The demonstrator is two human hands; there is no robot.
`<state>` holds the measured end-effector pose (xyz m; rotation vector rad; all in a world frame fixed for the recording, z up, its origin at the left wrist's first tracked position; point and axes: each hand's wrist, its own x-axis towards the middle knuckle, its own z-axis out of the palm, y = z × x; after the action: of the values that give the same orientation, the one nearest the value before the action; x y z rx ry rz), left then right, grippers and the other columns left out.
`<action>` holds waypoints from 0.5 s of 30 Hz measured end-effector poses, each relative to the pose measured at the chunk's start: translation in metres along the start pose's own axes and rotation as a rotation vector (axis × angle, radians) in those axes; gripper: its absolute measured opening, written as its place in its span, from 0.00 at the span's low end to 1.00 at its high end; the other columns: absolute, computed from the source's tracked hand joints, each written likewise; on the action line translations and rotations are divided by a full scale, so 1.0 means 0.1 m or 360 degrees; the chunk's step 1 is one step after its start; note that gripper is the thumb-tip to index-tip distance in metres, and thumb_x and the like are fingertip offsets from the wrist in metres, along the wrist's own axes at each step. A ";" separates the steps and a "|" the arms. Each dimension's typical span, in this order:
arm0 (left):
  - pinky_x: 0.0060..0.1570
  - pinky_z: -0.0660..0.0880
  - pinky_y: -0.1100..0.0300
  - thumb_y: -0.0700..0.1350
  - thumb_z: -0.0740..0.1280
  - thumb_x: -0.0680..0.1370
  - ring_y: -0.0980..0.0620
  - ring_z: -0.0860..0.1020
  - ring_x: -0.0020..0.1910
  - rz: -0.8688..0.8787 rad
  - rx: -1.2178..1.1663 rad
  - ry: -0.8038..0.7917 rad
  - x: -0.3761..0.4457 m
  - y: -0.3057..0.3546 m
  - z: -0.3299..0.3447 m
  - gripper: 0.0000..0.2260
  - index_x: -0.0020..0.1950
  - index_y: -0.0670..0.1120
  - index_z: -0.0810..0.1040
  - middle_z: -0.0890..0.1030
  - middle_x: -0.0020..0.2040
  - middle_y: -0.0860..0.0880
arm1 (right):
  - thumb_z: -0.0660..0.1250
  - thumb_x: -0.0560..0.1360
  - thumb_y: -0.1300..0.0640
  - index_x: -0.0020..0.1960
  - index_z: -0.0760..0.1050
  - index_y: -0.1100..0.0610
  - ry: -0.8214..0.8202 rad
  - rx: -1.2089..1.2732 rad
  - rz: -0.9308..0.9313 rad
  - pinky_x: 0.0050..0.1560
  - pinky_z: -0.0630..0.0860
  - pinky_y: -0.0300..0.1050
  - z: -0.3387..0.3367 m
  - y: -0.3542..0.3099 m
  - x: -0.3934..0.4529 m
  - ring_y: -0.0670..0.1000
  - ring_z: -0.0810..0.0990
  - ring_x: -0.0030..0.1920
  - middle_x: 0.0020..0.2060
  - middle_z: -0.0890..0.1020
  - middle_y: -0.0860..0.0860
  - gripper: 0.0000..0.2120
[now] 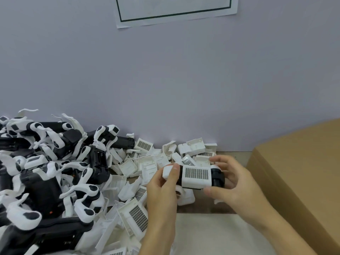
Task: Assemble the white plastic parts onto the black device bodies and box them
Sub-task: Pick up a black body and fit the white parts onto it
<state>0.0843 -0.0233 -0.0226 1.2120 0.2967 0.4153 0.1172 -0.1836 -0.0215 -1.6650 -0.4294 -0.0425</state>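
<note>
The left hand [163, 188] rises from the lower edge, its thumb pressed on a white end block and its fingers curled under the black device body [218, 178]. The right hand [237, 183] grips the body's dark far end, fingers arched over the top and thumb underneath. A white grille cover [196, 176] sits across the body's middle, held above the table [200, 205]. Loose white plastic parts [145, 166] lie scattered just behind and left of the hands. Farther left is a heap of black devices [47, 173]. A closed cardboard box [301, 166] stands right, contents hidden. The framed paper sheet [174, 10] on the wall shows no readable writing.
</note>
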 end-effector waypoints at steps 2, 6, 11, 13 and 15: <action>0.38 0.71 0.64 0.54 0.70 0.77 0.58 0.77 0.36 0.0092 0.0150 -0.0098 -0.01 -0.01 0.00 0.11 0.46 0.47 0.83 0.80 0.34 0.54 | 0.79 0.61 0.55 0.56 0.78 0.42 0.0049 0.0191 0.0113 0.35 0.79 0.39 -0.05 -0.04 0.01 0.48 0.84 0.46 0.51 0.85 0.48 0.26; 0.45 0.73 0.65 0.65 0.72 0.69 0.57 0.81 0.45 0.0201 0.0188 -0.0266 -0.03 0.00 -0.01 0.20 0.47 0.49 0.83 0.84 0.43 0.55 | 0.78 0.64 0.49 0.56 0.80 0.55 0.0128 0.0561 0.0546 0.31 0.77 0.49 -0.11 -0.06 0.05 0.60 0.83 0.39 0.51 0.85 0.59 0.22; 0.56 0.76 0.54 0.58 0.73 0.72 0.51 0.84 0.57 0.0030 -0.0027 -0.0485 -0.03 0.02 0.01 0.13 0.54 0.57 0.86 0.86 0.56 0.52 | 0.53 0.81 0.40 0.50 0.78 0.64 -0.0296 0.0572 0.0952 0.22 0.67 0.38 -0.16 -0.08 -0.01 0.64 0.86 0.43 0.43 0.84 0.63 0.28; 0.56 0.77 0.52 0.55 0.71 0.74 0.51 0.83 0.58 0.0039 0.0004 -0.0590 -0.04 0.01 0.01 0.12 0.57 0.59 0.84 0.85 0.58 0.52 | 0.52 0.81 0.37 0.55 0.80 0.62 -0.0469 0.0536 0.0944 0.20 0.65 0.37 -0.13 -0.07 -0.03 0.61 0.87 0.44 0.50 0.86 0.61 0.30; 0.47 0.80 0.54 0.51 0.71 0.75 0.50 0.84 0.55 0.0053 0.0063 -0.0563 -0.04 -0.02 0.01 0.13 0.59 0.59 0.82 0.85 0.58 0.52 | 0.56 0.79 0.37 0.56 0.83 0.58 -0.0578 0.0494 0.0876 0.20 0.66 0.37 -0.07 -0.07 -0.04 0.57 0.87 0.43 0.53 0.86 0.60 0.28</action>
<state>0.0814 -0.0264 -0.0246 1.3057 -0.0194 0.2184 0.1134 -0.1908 -0.0150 -1.4311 -0.2190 0.7087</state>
